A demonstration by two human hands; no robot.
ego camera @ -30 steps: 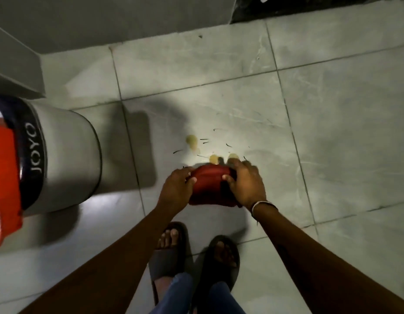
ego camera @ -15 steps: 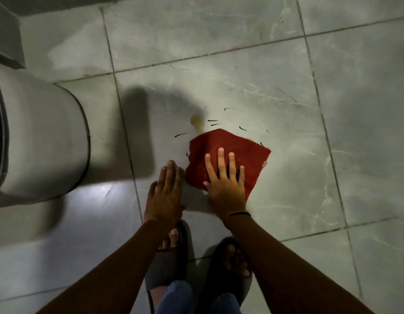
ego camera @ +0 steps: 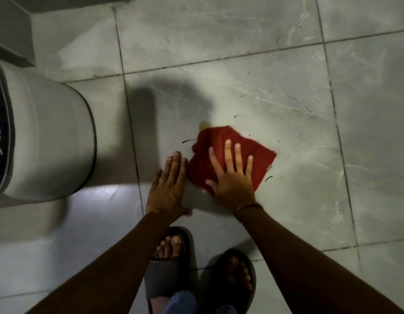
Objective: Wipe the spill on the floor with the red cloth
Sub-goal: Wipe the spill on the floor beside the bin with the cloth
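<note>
The red cloth (ego camera: 253,152) lies spread on the grey tiled floor in front of my feet. My right hand (ego camera: 232,177) presses flat on it, palm down with the fingers spread. My left hand (ego camera: 168,186) rests flat on the tile just left of the cloth, its fingers at the cloth's left edge. A small yellow spot of the spill (ego camera: 204,125) shows at the cloth's far left corner. The rest of the spill is hidden under the cloth. Thin dark strands (ego camera: 240,116) lie scattered around it.
A large grey cylindrical container (ego camera: 51,141) with a dark lettered band stands on the floor to the left, close to my left hand. A grey wall base (ego camera: 13,30) runs at the far left. My feet in dark slides (ego camera: 171,252) are just behind my hands.
The cloth, bunched between both hands a second ago, is now spread flat. My left hand let go and lies on the tile. The cloth has slid slightly toward the yellow spot.
</note>
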